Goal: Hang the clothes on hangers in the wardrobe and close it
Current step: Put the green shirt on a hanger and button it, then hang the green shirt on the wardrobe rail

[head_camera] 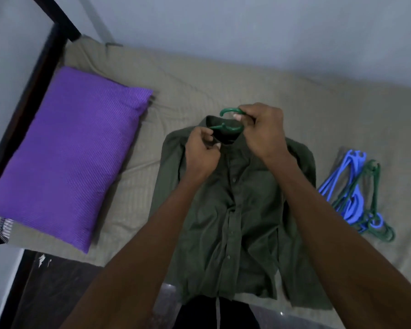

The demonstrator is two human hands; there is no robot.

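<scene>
A dark green button-up shirt (237,210) lies flat on the bed, collar toward the wall. A green plastic hanger (228,119) sits at the collar, its hook sticking out above the neck. My right hand (261,129) grips the hanger at the base of the hook. My left hand (199,150) pinches the shirt's collar on the left side, beside the hanger's arm. Most of the hanger is hidden inside the shirt.
A purple pillow (67,153) lies at the left on the grey-brown bed sheet (199,79). A pile of blue and green hangers (356,198) rests on the bed to the right. A dark bed frame (33,74) runs along the left edge; a grey wall stands behind.
</scene>
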